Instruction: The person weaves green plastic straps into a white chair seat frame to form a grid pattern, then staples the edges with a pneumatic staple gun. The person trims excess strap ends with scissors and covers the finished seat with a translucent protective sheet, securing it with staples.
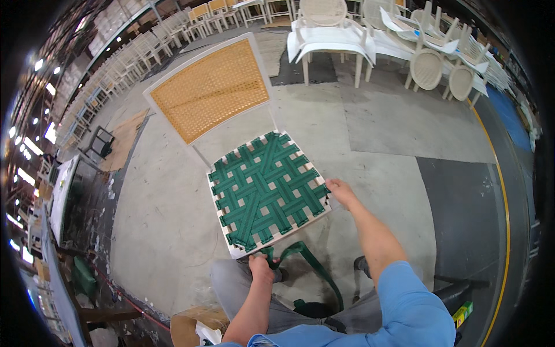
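A chair with a whitish frame stands in front of me, its back panel [214, 87] of tan woven cane. Green webbing straps [266, 179] criss-cross its seat, with small square gaps between them. Down at the seat's near-left corner, my left hand [262, 268] is closed on a loose green webbing strap [312, 260]. That strap loops up and trails to the floor between my legs, toward a dark green bundle [312, 308]. At the right side of the seat frame [277, 236], my right hand [343, 193] grips the edge near the corner, its fingertips partly hidden.
White chairs [329, 40] stand at the back, with more stacked and overturned [428, 69] at the back right. Rows of chairs [127, 61] line the far left. A cardboard box [185, 327] sits by my left leg, and a yellow-green box [462, 314] lies at lower right.
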### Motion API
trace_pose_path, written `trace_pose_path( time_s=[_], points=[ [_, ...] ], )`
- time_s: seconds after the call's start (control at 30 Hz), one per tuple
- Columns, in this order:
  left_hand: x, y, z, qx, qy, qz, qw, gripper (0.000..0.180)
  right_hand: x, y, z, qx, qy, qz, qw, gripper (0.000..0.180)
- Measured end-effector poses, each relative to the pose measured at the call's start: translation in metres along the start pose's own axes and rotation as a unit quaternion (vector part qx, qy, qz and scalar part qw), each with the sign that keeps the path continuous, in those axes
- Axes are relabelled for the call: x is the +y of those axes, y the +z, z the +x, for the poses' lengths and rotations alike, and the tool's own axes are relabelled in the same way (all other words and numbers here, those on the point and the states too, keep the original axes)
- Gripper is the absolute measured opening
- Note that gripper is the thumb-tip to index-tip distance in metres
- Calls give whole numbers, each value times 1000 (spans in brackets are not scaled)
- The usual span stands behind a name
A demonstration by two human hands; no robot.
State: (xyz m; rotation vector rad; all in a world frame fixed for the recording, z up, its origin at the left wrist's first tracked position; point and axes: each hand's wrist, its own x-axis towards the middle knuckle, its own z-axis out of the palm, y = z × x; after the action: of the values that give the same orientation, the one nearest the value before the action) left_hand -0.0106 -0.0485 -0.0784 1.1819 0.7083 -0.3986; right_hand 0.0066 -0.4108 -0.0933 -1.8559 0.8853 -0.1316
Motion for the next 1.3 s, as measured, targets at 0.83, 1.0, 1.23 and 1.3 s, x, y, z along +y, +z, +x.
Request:
trace_pose_path(
  time_s=[0.83, 1.0, 1.23, 1.3],
  points=[
    [59, -95, 10, -99, -133, -8, 986, 35, 44, 87, -264, -46, 170, 229, 957, 62],
    [55, -90, -7, -103, -121, 52, 986, 38, 51, 71, -288, -80, 255, 241, 933, 63],
    [66, -105, -12, -150, -150, 69, 975, 40, 43, 65, -294, -187, 305, 317, 878, 67],
    [62, -97, -16, -180, -146, 67, 971, 46, 47, 57, -290, -171, 303, 297, 889, 67]
  ],
)
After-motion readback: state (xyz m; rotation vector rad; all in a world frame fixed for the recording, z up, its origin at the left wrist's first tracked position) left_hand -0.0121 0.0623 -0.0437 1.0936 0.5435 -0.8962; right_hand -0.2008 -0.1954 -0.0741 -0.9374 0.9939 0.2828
